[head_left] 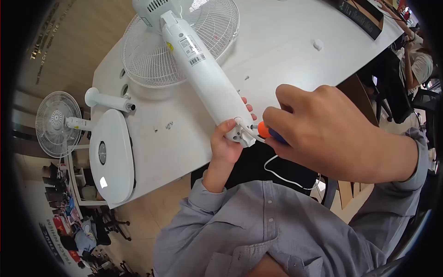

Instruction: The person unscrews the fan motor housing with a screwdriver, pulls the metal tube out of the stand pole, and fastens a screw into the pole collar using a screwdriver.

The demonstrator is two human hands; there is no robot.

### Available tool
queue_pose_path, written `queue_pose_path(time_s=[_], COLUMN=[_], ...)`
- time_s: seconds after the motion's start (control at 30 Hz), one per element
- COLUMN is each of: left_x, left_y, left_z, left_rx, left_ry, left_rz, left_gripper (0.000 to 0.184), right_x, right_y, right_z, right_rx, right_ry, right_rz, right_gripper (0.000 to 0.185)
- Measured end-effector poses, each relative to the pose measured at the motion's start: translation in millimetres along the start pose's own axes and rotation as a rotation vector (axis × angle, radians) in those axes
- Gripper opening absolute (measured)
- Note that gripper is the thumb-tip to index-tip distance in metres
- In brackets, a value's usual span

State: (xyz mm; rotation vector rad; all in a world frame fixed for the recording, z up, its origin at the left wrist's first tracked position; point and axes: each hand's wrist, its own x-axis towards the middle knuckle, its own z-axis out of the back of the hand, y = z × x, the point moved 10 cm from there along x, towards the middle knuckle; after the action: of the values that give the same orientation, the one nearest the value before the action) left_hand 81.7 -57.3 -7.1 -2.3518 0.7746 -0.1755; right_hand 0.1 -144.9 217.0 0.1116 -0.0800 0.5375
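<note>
A white electric fan lies on the table, its wire grille [152, 60] toward the far side and its neck, the fan column [210, 83], slanting down toward me. My left hand [226, 143] is wrapped round the column's lower end, thumb on top and fingertips showing on the far side. In my right hand [318, 129] is a screwdriver [263, 129] with an orange and blue handle, its tip at the column's lower end. A white power cord [247, 131] comes out there, between my hands, and hangs down below the table edge.
A white oval fan base [110, 157] and a short white tube [108, 100] sit at the left. Small screws [169, 125] lie on the white table [184, 152]. A second fan [58, 117] stands beyond. At the top right are a dark box [360, 18] and another person [420, 64].
</note>
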Motion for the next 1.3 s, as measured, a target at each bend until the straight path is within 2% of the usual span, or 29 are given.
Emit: queue_pose_path(time_s=[0.2, 0.33, 0.43, 0.57, 0.73, 0.87, 0.97, 1.13, 1.3], left_x=[0.9, 6.3, 8.3, 8.3, 6.2, 5.1, 1.1, 3.8, 4.6], left_y=[-2.5, 2.4, 1.3, 2.9, 3.2, 5.1, 7.5, -0.1, -15.1], left_z=[0.1, 0.5, -3.6, -4.8, -3.3, -2.7, 0.9, -11.2, -15.0], left_rx=[-0.024, -0.086, -0.088, -0.071, -0.078, -0.082, -0.078, -0.066, -0.019], left_ry=[-0.099, -0.034, 0.012, 0.033, 0.021, 0.027, -0.049, 0.005, 0.078], left_rz=[-0.051, -0.039, -0.045, -0.023, -0.025, -0.002, 0.015, -0.039, -0.076], left_gripper=[0.079, 0.079, 0.08, 0.081, 0.079, 0.076, 0.077, 0.08, 0.084], right_x=[-3.7, -6.1, -9.9, -6.9, -6.7, -5.2, -4.2, -11.7, -33.4], right_y=[4.2, 19.8, 28.6, 23.3, 29.8, 27.6, 20.4, 13.2, 0.0], right_z=[10.7, 14.5, 4.4, 1.7, 2.5, 2.0, 2.5, 16.8, 52.6], right_rx=[0.004, -0.029, -0.168, -0.074, -0.134, -0.125, -0.055, 0.03, 0.113], right_ry=[-0.042, -0.069, 0.017, 0.108, 0.035, -0.002, -0.004, -0.024, -0.198], right_rz=[0.007, 0.17, 0.301, 0.289, 0.385, 0.326, 0.246, 0.152, -0.016], right_gripper=[0.031, 0.026, 0.024, 0.019, 0.017, 0.018, 0.021, 0.026, 0.034])
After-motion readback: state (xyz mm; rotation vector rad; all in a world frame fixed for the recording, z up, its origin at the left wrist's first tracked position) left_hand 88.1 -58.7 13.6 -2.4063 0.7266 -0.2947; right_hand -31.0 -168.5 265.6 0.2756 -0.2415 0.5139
